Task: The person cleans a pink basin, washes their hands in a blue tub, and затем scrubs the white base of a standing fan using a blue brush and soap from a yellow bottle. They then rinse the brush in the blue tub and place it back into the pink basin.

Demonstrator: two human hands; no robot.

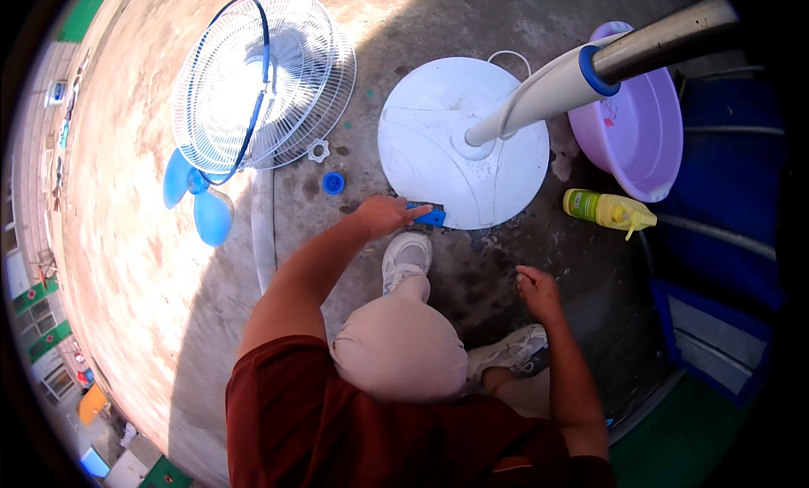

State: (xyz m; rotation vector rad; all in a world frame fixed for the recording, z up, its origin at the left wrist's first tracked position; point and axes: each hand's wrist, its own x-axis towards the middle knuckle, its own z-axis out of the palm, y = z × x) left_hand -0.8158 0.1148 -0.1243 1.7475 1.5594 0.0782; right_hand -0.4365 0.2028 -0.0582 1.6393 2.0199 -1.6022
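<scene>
My left hand grips a blue scrubbing brush, its dark bristles against the near edge of the round white fan base. From the base a white and metal fan pole rises, leaning toward the upper right in the view, with a pale cord along it. To the right, over the wet floor, my right hand has its fingers curled, with nothing visible in it. A yellow pump bottle lies on its side beyond that hand, near a purple plastic basin tilted beside the base.
White wire fan grilles lie at the upper left, over blue fan blades. Between them and the base are a white star-shaped knob and a blue round cap. A blue-framed panel stands at the lower right.
</scene>
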